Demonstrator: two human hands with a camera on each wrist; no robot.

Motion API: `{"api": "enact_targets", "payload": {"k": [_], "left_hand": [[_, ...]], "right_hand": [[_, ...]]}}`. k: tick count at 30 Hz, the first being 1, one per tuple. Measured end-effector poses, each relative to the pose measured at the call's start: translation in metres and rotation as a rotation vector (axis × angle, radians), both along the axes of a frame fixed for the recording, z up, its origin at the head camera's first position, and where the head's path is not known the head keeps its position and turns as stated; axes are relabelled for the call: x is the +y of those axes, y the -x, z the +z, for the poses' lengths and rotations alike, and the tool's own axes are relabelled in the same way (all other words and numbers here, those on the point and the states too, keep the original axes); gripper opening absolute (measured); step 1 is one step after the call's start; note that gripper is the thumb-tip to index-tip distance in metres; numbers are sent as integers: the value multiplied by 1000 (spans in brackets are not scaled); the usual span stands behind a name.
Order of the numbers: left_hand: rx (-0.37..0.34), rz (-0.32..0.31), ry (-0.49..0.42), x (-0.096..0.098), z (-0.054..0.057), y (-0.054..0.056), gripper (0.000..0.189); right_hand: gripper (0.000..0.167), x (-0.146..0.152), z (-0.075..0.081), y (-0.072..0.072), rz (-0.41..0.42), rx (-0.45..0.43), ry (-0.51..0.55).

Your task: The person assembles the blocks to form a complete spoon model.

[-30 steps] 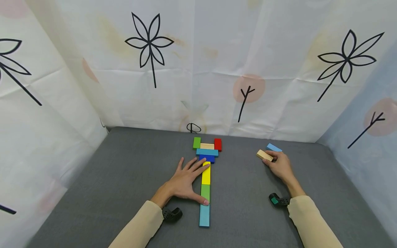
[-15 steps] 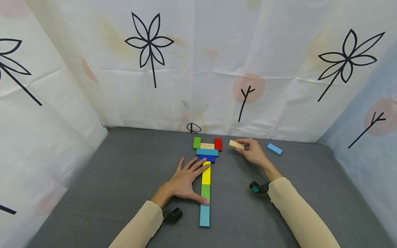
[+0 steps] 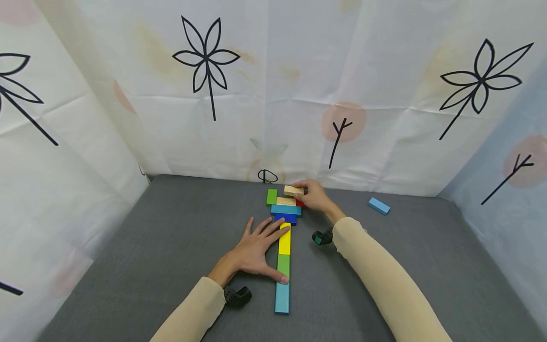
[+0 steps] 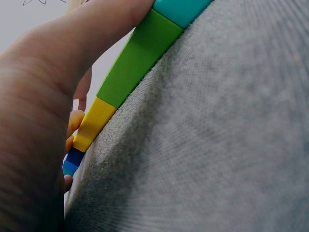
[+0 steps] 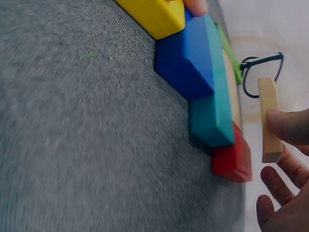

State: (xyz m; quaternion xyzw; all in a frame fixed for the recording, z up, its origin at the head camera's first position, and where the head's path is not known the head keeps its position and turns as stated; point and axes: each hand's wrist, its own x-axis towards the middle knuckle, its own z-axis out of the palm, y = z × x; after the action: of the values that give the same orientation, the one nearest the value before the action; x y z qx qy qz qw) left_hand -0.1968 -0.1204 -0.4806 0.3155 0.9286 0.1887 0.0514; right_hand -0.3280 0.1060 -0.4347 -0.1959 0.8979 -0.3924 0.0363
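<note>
My right hand (image 3: 317, 195) pinches a plain wooden block (image 3: 292, 191) between thumb and fingers, above the far end of a row of blocks. In the right wrist view this wooden block (image 5: 268, 99) is apart from the row. Partly behind my hand is the red block (image 3: 300, 204); a green block (image 3: 271, 196) is at the other side, with a plain wooden block (image 3: 286, 201) between them. Nearer come a teal block (image 3: 285, 209) and a dark blue block (image 3: 288, 219). My left hand (image 3: 252, 251) lies spread, fingertips at the yellow block (image 3: 284, 242), thumb at the joint of a green block (image 3: 283, 264) and light blue block (image 3: 282, 299).
A loose blue block (image 3: 379, 206) lies on the grey table (image 3: 171, 228) to the right. A white patterned cloth (image 3: 265, 95) hangs close behind the table's far edge.
My right hand has carried the wooden block left from beside the loose blue block to above the row's far end. My left hand stays in place.
</note>
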Motion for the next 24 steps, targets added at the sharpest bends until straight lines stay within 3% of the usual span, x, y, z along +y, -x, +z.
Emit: {"api": "enact_targets", "payload": {"k": [7, 24], "left_hand": [[4, 2, 9, 1, 1, 1, 121], [8, -4, 9, 1, 1, 1, 119]], "right_hand": [[34, -13, -6, 9, -9, -16, -47], [31, -24, -12, 12, -51, -56, -45]]}}
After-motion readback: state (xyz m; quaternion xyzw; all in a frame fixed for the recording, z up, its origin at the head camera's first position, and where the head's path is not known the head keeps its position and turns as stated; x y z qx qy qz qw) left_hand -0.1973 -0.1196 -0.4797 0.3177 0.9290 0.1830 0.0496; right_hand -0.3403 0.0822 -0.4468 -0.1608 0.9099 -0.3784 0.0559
